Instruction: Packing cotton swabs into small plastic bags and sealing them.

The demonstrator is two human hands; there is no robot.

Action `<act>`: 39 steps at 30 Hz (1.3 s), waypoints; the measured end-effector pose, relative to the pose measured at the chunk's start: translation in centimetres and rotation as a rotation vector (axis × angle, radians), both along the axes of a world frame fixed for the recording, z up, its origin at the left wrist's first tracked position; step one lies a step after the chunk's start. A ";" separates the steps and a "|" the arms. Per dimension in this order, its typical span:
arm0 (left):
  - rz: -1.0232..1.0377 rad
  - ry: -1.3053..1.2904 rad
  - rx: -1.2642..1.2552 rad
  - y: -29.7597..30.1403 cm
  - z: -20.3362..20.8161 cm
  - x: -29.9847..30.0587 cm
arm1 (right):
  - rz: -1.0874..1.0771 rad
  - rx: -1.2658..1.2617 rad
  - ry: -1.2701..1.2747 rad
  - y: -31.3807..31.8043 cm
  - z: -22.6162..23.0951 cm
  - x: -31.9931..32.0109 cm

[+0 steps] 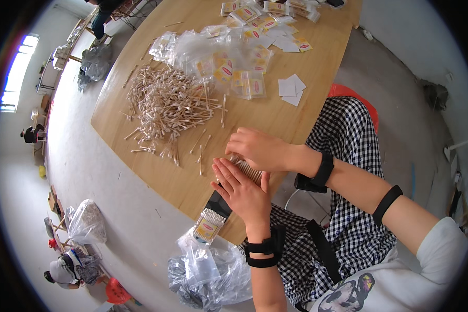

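Observation:
A row of cotton swabs [248, 169] lies between my hands near the table's edge. My left hand [244, 197] rests flat over it with fingers stretched out and close together. Across the far side, my right hand [259, 148] has its fingers curled down onto the swabs; its fingertips are partly hidden. Beside my left hand sits a black object [218, 204], mostly covered, whose kind I cannot make out. Next to that, a pack of swabs with a yellow label [208, 227] lies at the table's corner. A few loose swabs [201, 156] are scattered left of my hands.
A large heap of cotton swabs [166, 101] covers part of the wooden table [161, 174]. Behind it are clear plastic bags [192, 49], labelled packets [254, 85] and white cards [291, 88]. Plastic bags [213, 275] hang below the near corner. Another person [65, 271] is at lower left.

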State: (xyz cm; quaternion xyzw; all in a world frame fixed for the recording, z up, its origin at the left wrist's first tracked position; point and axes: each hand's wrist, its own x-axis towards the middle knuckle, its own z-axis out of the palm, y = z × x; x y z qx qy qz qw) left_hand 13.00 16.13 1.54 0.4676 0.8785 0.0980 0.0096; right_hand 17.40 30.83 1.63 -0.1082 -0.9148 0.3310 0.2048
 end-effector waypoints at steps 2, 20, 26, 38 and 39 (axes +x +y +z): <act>-0.001 0.002 -0.001 0.1 0.1 -0.1 | 0.027 -0.032 -0.019 0.1 0.1 0.1; 0.015 -0.050 0.059 0.3 0.0 0.0 | -0.061 0.071 -0.137 0.5 0.4 -0.9; 0.017 -0.061 0.079 0.1 0.0 -0.1 | -0.035 -0.205 -0.057 0.6 1.1 -0.1; -0.034 -0.042 -0.003 -0.2 1.0 -0.1 | -0.135 -0.340 0.009 0.1 0.4 0.8; -0.048 -0.027 -0.033 -0.3 1.0 -0.2 | -0.155 -0.330 0.019 0.1 0.4 0.9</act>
